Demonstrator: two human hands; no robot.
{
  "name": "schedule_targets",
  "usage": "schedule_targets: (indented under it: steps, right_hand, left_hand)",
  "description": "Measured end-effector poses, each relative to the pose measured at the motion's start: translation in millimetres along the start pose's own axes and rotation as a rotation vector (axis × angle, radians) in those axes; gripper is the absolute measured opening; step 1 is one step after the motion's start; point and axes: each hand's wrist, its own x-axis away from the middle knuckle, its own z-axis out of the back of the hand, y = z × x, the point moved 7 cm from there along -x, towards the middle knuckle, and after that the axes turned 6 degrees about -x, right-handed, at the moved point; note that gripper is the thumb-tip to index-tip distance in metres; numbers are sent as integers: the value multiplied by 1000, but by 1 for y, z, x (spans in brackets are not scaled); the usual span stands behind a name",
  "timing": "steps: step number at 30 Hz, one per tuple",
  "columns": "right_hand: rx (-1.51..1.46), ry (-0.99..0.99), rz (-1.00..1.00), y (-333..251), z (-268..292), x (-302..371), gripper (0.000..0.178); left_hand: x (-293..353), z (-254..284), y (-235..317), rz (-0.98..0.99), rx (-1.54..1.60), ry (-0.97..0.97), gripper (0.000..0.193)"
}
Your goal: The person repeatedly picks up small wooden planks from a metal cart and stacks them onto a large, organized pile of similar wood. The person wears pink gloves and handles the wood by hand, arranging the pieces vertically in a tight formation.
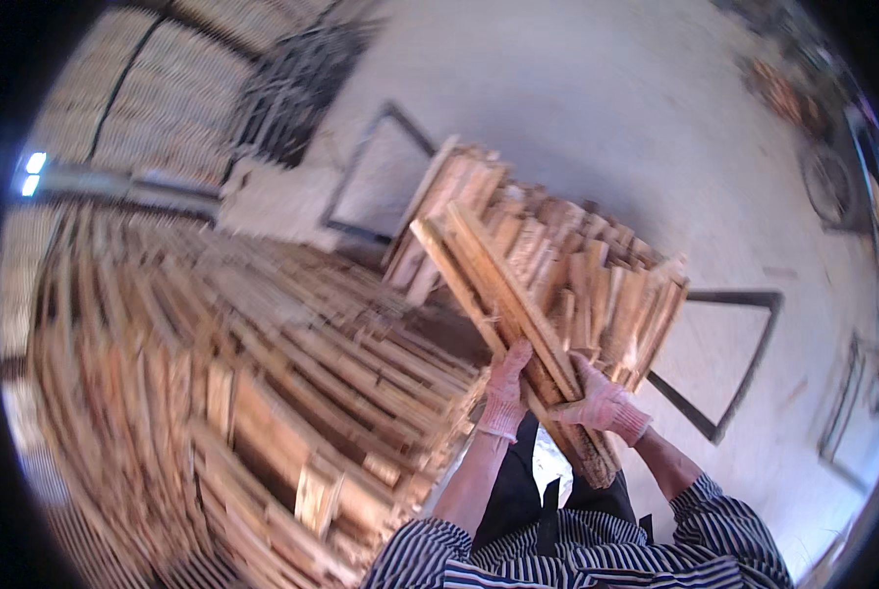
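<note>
Both my hands wear pinkish work gloves and grip a small bundle of long wooden strips point(513, 293), held slanting in front of my body. My left hand point(507, 391) is closed around the left side of the strips, about midway along. Lower down, my right hand point(597, 401) clasps them from the right side. The far ends of the strips spread slightly apart and overlap the view of a stack of wooden pieces point(631, 304) behind them. How many strips are in the bundle is hard to make out.
A large pile of long wooden strips point(292, 324) fills the left side. Dark metal frames point(744, 298) stick out on both sides of the stack, above the pale floor point(557, 79). A wheel point(828, 182) stands at the far right. Stacked boards point(155, 88) rise at the far left.
</note>
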Motion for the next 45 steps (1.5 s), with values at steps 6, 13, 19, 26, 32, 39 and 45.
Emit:
schedule_targets:
  steps: [6,13,19,26,32,39,45]
  right_hand:
    - [543,36,458,-189,-47,77,115]
    - [515,-193,712,-276,-185,129,100]
    - [601,-46,708,-298,-338,122,82]
    - [855,163,804,-308,-493,76,50]
    - [788,-33,746,-319,-498,128,59]
    - [375,-281,571,-305,-495,204,92]
    - [546,-18,602,-317,-484,164,84]
  left_hand:
    - [115,33,121,-280,356,-55,60]
    - [258,151,190,-568,471,262,48]
    - [396,269,214,-623,436,380,49]
    - [474,403,220,-699,447,489,49]
    - [478,411,230,-659,447,395,50]
    - [436,389,235,-636,414,238,56]
    - [440,415,232,-616,251,459,55]
